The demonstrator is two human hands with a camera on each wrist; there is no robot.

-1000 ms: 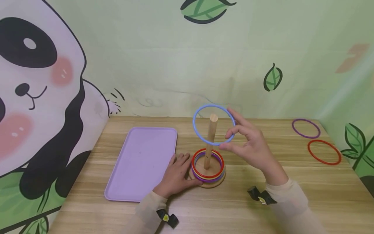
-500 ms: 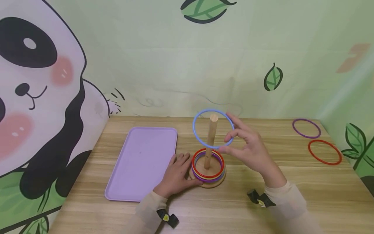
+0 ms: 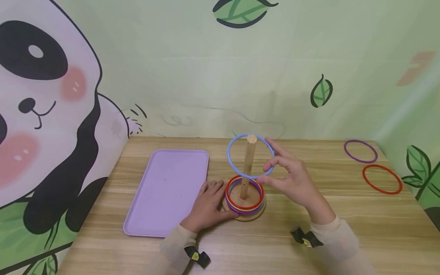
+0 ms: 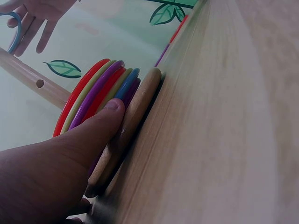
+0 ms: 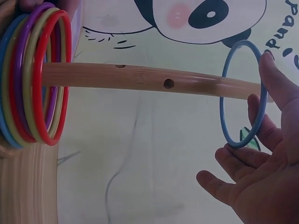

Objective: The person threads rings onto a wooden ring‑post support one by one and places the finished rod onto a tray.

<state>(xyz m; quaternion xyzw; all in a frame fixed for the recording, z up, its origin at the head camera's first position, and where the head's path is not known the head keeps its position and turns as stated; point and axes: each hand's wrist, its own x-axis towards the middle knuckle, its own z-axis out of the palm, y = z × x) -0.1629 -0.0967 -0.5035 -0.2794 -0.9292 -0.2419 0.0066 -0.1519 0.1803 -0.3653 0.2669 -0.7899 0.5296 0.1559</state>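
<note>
My right hand [image 3: 295, 177] pinches a light blue ring [image 3: 228, 153] by its right side, thumb and fingertips on the rim. The ring encircles the upper part of an upright wooden peg [image 3: 249, 158], well above a stack of coloured rings. That stack, topped by a red ring [image 3: 262, 191], lies around the peg on a round wooden base [image 3: 252, 218]. My left hand [image 3: 207, 208] rests at the base's left side, fingers extended. In the left wrist view its thumb [image 4: 105, 116] presses at the base edge, against the lowest rings.
A lilac tray [image 3: 168, 187] lies on the wooden table [image 3: 247, 248] left of the peg stand. Far right on the table are a purple ring [image 3: 360, 160] and a red ring [image 3: 381, 191]. Behind the table stands a wall [image 3: 192, 76] with panda and leaf pictures.
My right hand has lowered the blue ring a little, so the peg's top now reaches the ring's far edge in the head view. My left hand has stayed in place.
</note>
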